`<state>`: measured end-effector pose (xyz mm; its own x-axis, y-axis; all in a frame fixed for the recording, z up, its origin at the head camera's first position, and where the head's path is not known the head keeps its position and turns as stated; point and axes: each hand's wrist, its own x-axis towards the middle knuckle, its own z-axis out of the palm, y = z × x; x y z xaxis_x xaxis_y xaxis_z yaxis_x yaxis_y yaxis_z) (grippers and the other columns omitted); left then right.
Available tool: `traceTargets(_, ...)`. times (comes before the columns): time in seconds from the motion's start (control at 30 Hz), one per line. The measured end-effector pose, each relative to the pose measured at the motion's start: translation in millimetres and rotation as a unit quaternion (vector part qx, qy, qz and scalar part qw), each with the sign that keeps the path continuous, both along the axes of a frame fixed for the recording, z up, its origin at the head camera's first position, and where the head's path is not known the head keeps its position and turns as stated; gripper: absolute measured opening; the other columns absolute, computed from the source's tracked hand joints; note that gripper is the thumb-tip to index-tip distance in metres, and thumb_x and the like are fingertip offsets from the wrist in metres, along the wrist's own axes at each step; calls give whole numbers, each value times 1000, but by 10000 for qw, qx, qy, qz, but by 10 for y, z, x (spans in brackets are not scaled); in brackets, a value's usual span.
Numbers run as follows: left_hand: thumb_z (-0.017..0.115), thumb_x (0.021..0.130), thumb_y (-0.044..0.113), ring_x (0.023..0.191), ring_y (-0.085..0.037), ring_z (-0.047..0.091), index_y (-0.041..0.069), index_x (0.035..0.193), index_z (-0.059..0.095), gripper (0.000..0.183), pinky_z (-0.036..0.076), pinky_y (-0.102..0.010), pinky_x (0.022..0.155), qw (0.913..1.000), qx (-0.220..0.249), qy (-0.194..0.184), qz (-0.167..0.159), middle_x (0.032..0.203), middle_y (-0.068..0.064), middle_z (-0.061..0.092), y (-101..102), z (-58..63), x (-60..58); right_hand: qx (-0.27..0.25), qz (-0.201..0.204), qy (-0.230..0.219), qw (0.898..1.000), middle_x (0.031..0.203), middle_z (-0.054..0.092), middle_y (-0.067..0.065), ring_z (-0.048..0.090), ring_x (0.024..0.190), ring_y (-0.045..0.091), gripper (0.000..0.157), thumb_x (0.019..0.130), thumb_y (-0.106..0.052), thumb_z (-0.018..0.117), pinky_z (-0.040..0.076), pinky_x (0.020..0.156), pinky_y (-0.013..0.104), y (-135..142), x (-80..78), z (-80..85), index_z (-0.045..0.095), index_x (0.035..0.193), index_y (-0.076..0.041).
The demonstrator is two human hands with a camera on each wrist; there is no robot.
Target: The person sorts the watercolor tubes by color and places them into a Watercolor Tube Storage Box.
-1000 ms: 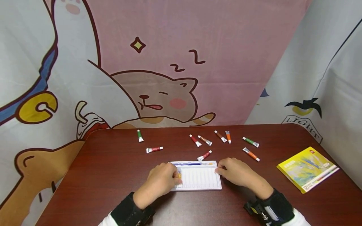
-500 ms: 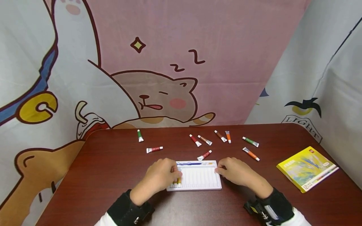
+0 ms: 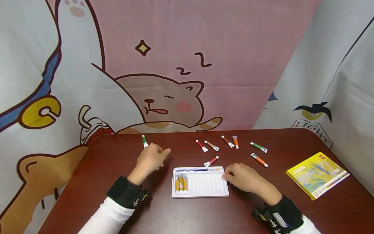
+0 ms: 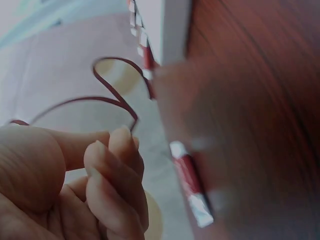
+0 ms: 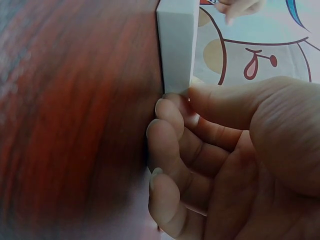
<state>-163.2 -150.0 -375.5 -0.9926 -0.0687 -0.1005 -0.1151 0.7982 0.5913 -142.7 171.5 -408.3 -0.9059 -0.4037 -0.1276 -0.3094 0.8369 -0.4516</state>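
My right hand [image 3: 243,177] pinches the right edge of a white plastic paint tray [image 3: 207,196] between thumb and fingers, as the tray's pale side wall [image 5: 177,47] shows in the right wrist view. Three yellow-ochre paint tubes [image 3: 181,184] lie upright in its left slots, and a blue paintbrush [image 3: 195,169] sits along its top groove. Beyond the tray's left corner, my left hand [image 3: 150,159] hovers with loosely bent fingers and nothing between them. A red paint tube [image 4: 191,185] lies on the table just past those fingertips; in the head view the hand hides it.
Behind the left hand lies a green tube [image 3: 144,141]. Several red, brown, orange and green tubes, among them an orange tube [image 3: 259,160], are scattered beyond the tray. A yellow paint box [image 3: 317,175] lies at the right. A printed cloth [image 3: 233,65] hangs behind the table [image 3: 87,195].
My left hand has left the tray's left slots and moved up and left over the red tube, leaving three yellow-ochre tubes in view. The right hand has stayed on the tray's edge.
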Motion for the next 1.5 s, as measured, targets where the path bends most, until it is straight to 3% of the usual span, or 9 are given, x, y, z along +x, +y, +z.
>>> traceTargets(0.27, 55, 93, 31, 45, -20, 58, 7, 61, 67, 42, 36, -32, 39, 9980, -477, -411, 49, 50, -6, 62, -131, -118, -239, 4, -7, 13, 10000, 53, 42, -7, 39, 49, 10, 25, 86, -25, 67, 31, 48, 28, 2, -2, -2, 56, 64, -23)
traceTargets(0.43, 57, 90, 30, 46, -20, 58, 6, 61, 66, 39, 37, -32, 40, 9950, -735, -678, 57, 50, -6, 63, -190, -155, -306, 26, -29, 49, 10000, 53, 43, -7, 40, 50, 10, 25, 87, -26, 67, 32, 48, 29, -8, 2, -8, 56, 65, -23)
traceTargets(0.73, 67, 84, 30, 44, -16, 55, 6, 70, 67, 28, 41, -26, 39, 9943, -625, -856, -82, 58, -9, 64, -178, -135, -292, 50, -38, 38, 10000, 53, 43, -7, 40, 49, 10, 24, 87, -26, 66, 32, 48, 29, 0, -2, -4, 56, 65, -23)
traceTargets(0.93, 70, 76, 28, 45, -16, 53, 8, 60, 68, 26, 36, -27, 39, 9924, -715, -977, -216, 56, -7, 64, -158, -141, -284, 25, -34, 36, 10000, 53, 43, -7, 39, 49, 10, 25, 87, -26, 66, 31, 47, 28, -4, 6, 1, 56, 65, -23)
traceTargets(1.23, 72, 65, 34, 56, -21, 52, 8, 62, 63, 27, 36, -32, 46, 9908, -943, -962, -113, 62, -5, 57, -141, -193, -297, -7, -43, 25, 10000, 53, 43, -7, 40, 49, 10, 24, 86, -25, 67, 31, 47, 28, -10, 5, 3, 56, 65, -23)
traceTargets(1.5, 67, 67, 33, 51, -18, 46, 13, 53, 54, 28, 29, -29, 42, 9948, -703, -700, -216, 52, 1, 47, -89, -172, -219, -24, -4, 18, 10000, 53, 42, -7, 39, 48, 10, 25, 87, -25, 67, 31, 47, 28, -3, 7, 1, 55, 64, -22)
